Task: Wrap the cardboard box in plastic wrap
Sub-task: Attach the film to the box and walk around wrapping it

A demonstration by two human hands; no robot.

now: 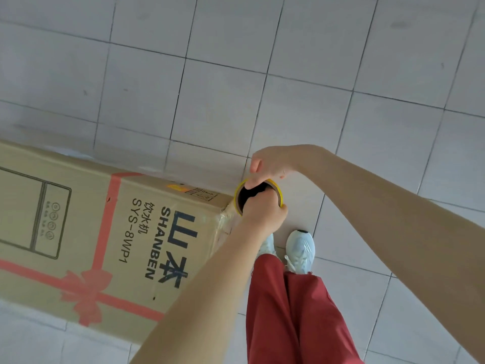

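Tiled floor (341, 74); both hands, left (265, 214) and right (270, 161), clutch the wrap roll (258, 197) beside the cardboard box (91, 232) corner; film may tear there.

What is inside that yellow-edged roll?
Fingers of both hands: the left hand and right hand hook into the roll. Its hollow core looks dark; anything deeper is hidden by the fingers.
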